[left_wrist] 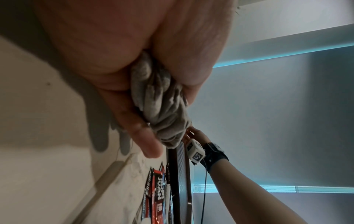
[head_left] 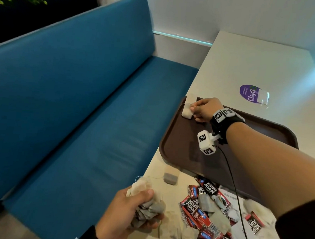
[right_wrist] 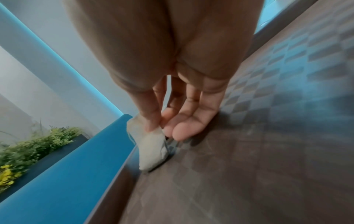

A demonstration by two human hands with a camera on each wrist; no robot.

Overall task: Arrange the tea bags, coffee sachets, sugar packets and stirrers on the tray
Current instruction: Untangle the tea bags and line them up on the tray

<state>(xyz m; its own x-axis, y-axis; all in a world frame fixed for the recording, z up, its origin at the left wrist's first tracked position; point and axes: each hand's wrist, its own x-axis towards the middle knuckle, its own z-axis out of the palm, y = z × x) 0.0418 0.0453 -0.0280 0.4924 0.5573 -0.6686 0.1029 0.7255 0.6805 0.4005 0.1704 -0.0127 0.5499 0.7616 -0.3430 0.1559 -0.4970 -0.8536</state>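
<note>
My right hand [head_left: 194,108] reaches to the far left corner of the brown tray [head_left: 184,158] and pinches a pale tea bag [head_left: 187,110] between thumb and forefinger. In the right wrist view that tea bag [right_wrist: 153,150] leans against the tray's rim, its lower end on the tray floor [right_wrist: 249,159]. My left hand [head_left: 129,210] hovers at the table's near left edge, gripping a bunch of several tea bags [head_left: 147,205], seen close up as grey crumpled tea bags [left_wrist: 161,109]. Red and black coffee sachets [head_left: 202,210] lie heaped below the tray. White sugar packets [head_left: 229,195] lie among them.
One loose tea bag [head_left: 170,176] lies on the white table just in front of the tray's near left corner. A purple sticker [head_left: 249,93] sits on the table beyond the tray. A blue bench [head_left: 80,96] runs along the table's left side.
</note>
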